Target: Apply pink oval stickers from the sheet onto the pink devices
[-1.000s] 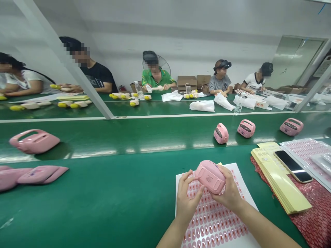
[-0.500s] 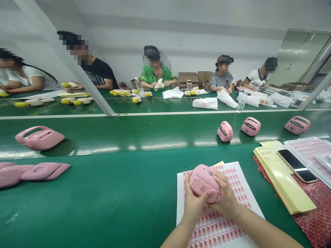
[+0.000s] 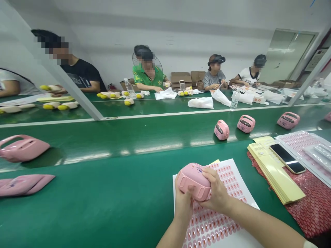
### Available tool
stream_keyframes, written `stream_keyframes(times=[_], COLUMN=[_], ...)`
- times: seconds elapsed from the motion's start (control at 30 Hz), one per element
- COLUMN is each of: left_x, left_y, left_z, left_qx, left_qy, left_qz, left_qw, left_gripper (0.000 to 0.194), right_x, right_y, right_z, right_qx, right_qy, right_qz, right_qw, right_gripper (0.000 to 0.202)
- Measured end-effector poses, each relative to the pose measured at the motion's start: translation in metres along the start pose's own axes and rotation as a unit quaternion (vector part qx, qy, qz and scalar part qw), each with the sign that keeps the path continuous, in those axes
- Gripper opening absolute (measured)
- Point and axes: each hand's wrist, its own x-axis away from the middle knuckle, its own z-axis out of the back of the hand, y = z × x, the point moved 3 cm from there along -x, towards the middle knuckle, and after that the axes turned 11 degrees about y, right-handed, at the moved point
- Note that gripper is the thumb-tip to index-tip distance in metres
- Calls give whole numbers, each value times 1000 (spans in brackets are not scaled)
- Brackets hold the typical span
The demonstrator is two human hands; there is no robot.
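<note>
Both my hands are wrapped round a pink rounded plastic housing [image 3: 194, 181] with a small dark print on its upper face. My left hand [image 3: 184, 196] grips its left side, thumb on the near face. On the right side my right hand [image 3: 216, 189] holds it, fingers over the top edge. Under the hands lies a white sheet of pink oval stickers [image 3: 219, 224], several rows of them showing. The housing's underside and some fingertips are hidden.
Pink handled devices [image 3: 246, 124] stand on the green belt [image 3: 144, 131]. Yellow backing strips [image 3: 276, 175], a phone [image 3: 287, 158] and red bubble wrap [image 3: 307, 196] lie at right. Pink pieces [image 3: 28, 184] lie at left. Several co-workers sit across, behind slanted white posts [image 3: 59, 69].
The pink housing has turned slightly in my hands, showing more of its near side. My view has shifted to the right. A co-worker in green has lowered one hand to the white wrapping.
</note>
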Motion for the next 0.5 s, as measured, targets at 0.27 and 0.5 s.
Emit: stream_keyframes(times=[0.27,0.5], left_x=[-16,-19], left_y=[7,11], left_z=[8,6], left_qx=[86,149], left_qy=[105,157], left_qz=[46,73], left_qw=[990,973], left_gripper=[50,31], right_x=[-40,-17], right_y=[66,119], right_z=[27,29], right_qx=[-1,41], right_qy=[-190,-139], right_qz=[-239,-362], right_qw=[952,921], right_gripper=[29,14])
